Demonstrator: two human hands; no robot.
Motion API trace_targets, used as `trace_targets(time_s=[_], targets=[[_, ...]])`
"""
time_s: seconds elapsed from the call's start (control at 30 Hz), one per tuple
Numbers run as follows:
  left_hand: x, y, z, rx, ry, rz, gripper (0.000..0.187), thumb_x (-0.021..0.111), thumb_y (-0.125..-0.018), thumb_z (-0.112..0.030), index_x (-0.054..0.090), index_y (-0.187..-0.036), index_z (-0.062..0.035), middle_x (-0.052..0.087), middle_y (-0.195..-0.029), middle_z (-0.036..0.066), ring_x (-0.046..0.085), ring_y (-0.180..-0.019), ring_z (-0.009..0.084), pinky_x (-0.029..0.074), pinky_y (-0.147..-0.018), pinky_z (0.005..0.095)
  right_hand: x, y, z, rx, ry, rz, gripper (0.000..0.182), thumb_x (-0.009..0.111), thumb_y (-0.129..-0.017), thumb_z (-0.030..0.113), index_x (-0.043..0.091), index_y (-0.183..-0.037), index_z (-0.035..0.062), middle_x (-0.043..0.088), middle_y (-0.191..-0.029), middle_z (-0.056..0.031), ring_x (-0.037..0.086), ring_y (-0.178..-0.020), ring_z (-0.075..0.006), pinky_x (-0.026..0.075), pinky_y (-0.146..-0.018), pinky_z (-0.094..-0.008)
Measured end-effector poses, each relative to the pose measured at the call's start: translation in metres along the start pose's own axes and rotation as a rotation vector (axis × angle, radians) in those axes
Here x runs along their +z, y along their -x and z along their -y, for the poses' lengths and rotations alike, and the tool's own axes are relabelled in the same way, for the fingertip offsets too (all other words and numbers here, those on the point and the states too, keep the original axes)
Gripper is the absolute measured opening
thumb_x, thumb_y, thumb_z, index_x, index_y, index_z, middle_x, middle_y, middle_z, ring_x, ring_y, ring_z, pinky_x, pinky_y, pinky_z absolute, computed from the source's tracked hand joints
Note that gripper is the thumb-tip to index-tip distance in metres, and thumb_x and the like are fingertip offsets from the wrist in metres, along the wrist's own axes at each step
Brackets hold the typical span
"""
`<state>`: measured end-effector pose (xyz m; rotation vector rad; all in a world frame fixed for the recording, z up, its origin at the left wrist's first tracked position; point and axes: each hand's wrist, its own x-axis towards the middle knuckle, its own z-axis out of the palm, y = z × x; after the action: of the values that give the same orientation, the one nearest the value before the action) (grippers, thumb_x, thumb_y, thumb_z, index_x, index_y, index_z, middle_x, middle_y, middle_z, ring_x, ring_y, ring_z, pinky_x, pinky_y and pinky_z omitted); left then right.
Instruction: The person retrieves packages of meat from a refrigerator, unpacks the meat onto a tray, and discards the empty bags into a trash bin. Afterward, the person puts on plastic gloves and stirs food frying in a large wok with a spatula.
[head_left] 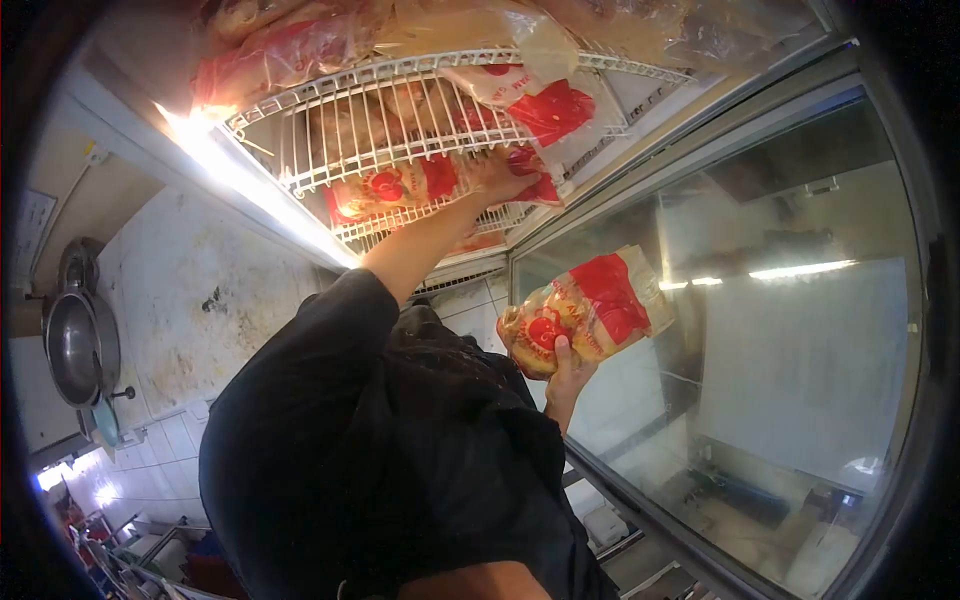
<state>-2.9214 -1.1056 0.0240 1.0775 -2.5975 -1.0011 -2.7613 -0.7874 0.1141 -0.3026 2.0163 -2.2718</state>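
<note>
My left hand (492, 178) reaches into the lit fridge, below a white wire shelf. Its thumb and fingers look spread, resting against a clear bag with red print (385, 184) on a lower rack; part of that bag is hidden behind the hand. My right hand (570, 374) is closed around the lower side of a bagged chicken (575, 310), holding it up in front of the glass door. That clear bag has a red band and a red bird logo, with pale yellowish meat showing through.
The upper wire shelf (400, 70) carries several bags of meat, and one red-printed bag (550, 110) hangs over its edge. The framed glass door (790, 340) stands open at right. Metal pans (78, 345) hang at the left wall.
</note>
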Motion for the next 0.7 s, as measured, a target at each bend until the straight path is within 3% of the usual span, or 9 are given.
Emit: trace_targets(time_s=[0.1, 0.27, 0.33, 0.4, 0.5, 0.53, 0.63, 0.7], targets=[[-0.004, 0.014, -0.01, -0.07, -0.114, -0.139, 0.099, 0.07, -0.062, -0.066, 0.04, -0.138, -0.0102, 0.032, -0.148, 0.022, 0.03, -0.137, 0.0404, 0.014, -0.117, 0.0495, -0.004, 0.007, 0.002, 0.026, 0.082, -0.019, 0.054, 0.069, -0.085, 0.006, 0.044, -0.131, -0.0071, 0.053, -0.13, -0.0148, 0.052, -0.117, -0.0245, 0.038, -0.104, -0.036], [-0.011, 0.024, 0.014, 0.135, 0.383, 0.068, 0.088, 0.076, -0.062, -0.047, 0.045, -0.133, -0.0052, 0.054, -0.128, 0.022, 0.057, -0.112, 0.0317, 0.038, -0.104, 0.0368, -0.001, 0.01, 0.005, 0.082, 0.02, -0.037, 0.062, 0.071, -0.084, 0.007, 0.038, -0.134, -0.0054, 0.051, -0.131, -0.015, 0.05, -0.119, -0.0247, 0.036, -0.105, -0.0365], [-0.007, 0.027, 0.024, 0.184, 0.402, -0.001, 0.082, 0.078, -0.062, -0.041, 0.048, -0.128, -0.0034, 0.062, -0.117, 0.02, 0.062, -0.103, 0.0286, 0.045, -0.097, 0.0357, -0.003, 0.009, 0.003, 0.085, 0.019, -0.036, 0.063, 0.072, -0.083, 0.007, 0.038, -0.135, -0.0046, 0.05, -0.133, -0.0151, 0.049, -0.121, -0.0243, 0.036, -0.105, -0.0367], [-0.011, 0.033, 0.028, 0.198, 0.204, -0.202, 0.076, 0.079, -0.062, -0.038, 0.052, -0.123, -0.0019, 0.067, -0.107, 0.017, 0.065, -0.097, 0.0268, 0.049, -0.091, 0.0372, -0.004, 0.006, 0.001, 0.073, 0.009, -0.015, 0.064, 0.073, -0.083, 0.007, 0.037, -0.135, -0.004, 0.049, -0.134, -0.0151, 0.048, -0.122, -0.0237, 0.036, -0.106, -0.0368], [0.006, 0.019, 0.064, 0.214, 0.528, -0.133, 0.074, 0.081, -0.062, -0.033, 0.054, -0.123, -0.002, 0.067, -0.108, 0.017, 0.065, -0.098, 0.0293, 0.052, -0.085, 0.0367, -0.004, 0.005, 0.005, 0.065, 0.016, -0.018, 0.063, 0.072, -0.083, 0.006, 0.038, -0.135, -0.0041, 0.05, -0.133, -0.0148, 0.049, -0.121, -0.0232, 0.036, -0.105, -0.0368], [-0.051, 0.051, 0.034, 0.139, 0.488, -0.084, 0.077, 0.082, -0.061, -0.028, 0.053, -0.127, -0.0017, 0.066, -0.111, 0.019, 0.064, -0.099, 0.0323, 0.052, -0.084, 0.0384, -0.006, 0.004, 0.002, 0.059, 0.024, -0.016, 0.062, 0.072, -0.083, 0.005, 0.039, -0.135, -0.0042, 0.05, -0.132, -0.0147, 0.049, -0.12, -0.0233, 0.036, -0.105, -0.0368], [-0.087, 0.058, 0.056, 0.181, 0.127, 0.034, 0.078, 0.079, -0.065, -0.023, 0.046, -0.132, 0.0015, 0.066, -0.11, 0.018, 0.063, -0.106, 0.0304, 0.05, -0.09, 0.0381, -0.011, 0.0, -0.005, 0.052, 0.031, -0.016, 0.059, 0.071, -0.084, 0.004, 0.04, -0.134, -0.0044, 0.052, -0.13, -0.0145, 0.051, -0.119, -0.0234, 0.037, -0.105, -0.0367], [-0.089, 0.061, 0.071, 0.248, 0.191, -0.005, 0.079, 0.079, -0.065, -0.026, 0.047, -0.134, -0.0034, 0.065, -0.112, 0.019, 0.062, -0.104, 0.0336, 0.049, -0.09, 0.0413, -0.006, -0.003, -0.002, 0.055, 0.016, -0.026, 0.057, 0.07, -0.084, 0.003, 0.042, -0.133, -0.0047, 0.054, -0.129, -0.0143, 0.052, -0.118, -0.0236, 0.038, -0.104, -0.0364]])
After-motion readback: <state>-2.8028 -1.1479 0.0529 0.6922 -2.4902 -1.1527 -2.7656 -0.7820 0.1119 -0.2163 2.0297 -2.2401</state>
